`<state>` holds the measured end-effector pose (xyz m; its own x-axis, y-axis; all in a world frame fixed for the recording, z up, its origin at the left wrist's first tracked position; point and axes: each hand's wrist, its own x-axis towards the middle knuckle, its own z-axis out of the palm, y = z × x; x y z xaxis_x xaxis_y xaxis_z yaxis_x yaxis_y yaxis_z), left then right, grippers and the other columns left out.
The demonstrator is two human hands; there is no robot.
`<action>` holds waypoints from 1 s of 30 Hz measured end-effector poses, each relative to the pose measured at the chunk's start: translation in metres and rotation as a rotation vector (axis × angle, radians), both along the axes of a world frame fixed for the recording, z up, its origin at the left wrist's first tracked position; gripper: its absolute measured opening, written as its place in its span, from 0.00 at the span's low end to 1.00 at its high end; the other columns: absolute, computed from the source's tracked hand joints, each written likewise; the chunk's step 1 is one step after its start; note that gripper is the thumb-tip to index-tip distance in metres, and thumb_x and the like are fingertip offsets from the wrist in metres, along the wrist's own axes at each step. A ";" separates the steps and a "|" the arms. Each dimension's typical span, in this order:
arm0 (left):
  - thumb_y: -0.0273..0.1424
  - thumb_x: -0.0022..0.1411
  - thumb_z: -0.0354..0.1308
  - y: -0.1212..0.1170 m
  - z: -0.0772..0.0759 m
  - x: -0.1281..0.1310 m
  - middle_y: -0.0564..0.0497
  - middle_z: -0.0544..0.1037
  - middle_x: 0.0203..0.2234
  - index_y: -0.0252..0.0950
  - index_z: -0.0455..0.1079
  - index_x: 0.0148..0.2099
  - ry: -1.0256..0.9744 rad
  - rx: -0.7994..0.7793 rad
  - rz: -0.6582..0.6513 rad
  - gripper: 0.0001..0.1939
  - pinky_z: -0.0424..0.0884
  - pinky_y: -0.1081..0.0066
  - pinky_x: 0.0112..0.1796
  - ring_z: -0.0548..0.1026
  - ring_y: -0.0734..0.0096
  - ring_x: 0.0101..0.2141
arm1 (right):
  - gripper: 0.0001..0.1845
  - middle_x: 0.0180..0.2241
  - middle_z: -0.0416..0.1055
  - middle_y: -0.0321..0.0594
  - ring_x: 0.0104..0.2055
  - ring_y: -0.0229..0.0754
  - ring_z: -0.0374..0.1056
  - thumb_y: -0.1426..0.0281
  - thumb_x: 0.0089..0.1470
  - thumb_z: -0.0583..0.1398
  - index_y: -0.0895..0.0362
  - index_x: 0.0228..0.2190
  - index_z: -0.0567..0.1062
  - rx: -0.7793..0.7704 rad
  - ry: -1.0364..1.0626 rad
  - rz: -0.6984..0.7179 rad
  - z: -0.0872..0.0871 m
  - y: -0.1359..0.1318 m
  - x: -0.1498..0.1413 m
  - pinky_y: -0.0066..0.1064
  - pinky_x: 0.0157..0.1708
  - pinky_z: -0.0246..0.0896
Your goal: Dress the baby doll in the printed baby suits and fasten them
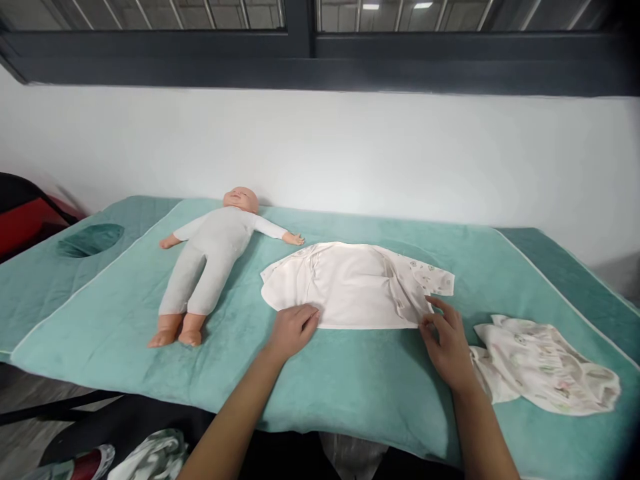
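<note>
A white baby shirt (350, 283) lies spread on the green cover, with small prints on its sleeves. My left hand (295, 328) is at its lower left edge, fingers curled down over the hem. At the lower right corner, my right hand (445, 340) pinches the fabric between thumb and fingers, the index finger stretched along the side edge. To the left a baby doll (220, 233) lies on its back, arms spread, with a pale cloth body and bare feet.
A crumpled printed baby garment (550, 367) lies right of my right hand. The green-covered bed (350, 380) has a face hole (93, 239) at left and meets a white wall (320, 147). A red and black bag (25, 213) stands far left; below are a black chair (125, 427) and patterned cloth (155, 457).
</note>
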<state>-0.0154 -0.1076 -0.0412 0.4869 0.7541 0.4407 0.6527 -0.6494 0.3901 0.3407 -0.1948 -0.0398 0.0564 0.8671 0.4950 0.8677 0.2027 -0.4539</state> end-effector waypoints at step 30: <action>0.44 0.70 0.42 0.122 0.012 0.090 0.40 0.58 0.67 0.39 0.54 0.69 0.203 -0.083 0.356 0.30 0.59 0.45 0.59 0.56 0.46 0.65 | 0.35 0.69 0.45 0.55 0.69 0.62 0.47 0.60 0.64 0.49 0.63 0.67 0.51 -0.376 -0.008 -0.133 0.014 0.181 -0.099 0.51 0.64 0.47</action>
<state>0.0748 0.0148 -0.0293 0.2602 0.9200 0.2930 0.8999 -0.3410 0.2718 0.2413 -0.0139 -0.0253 0.1781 0.9733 0.1450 0.8790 -0.0911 -0.4680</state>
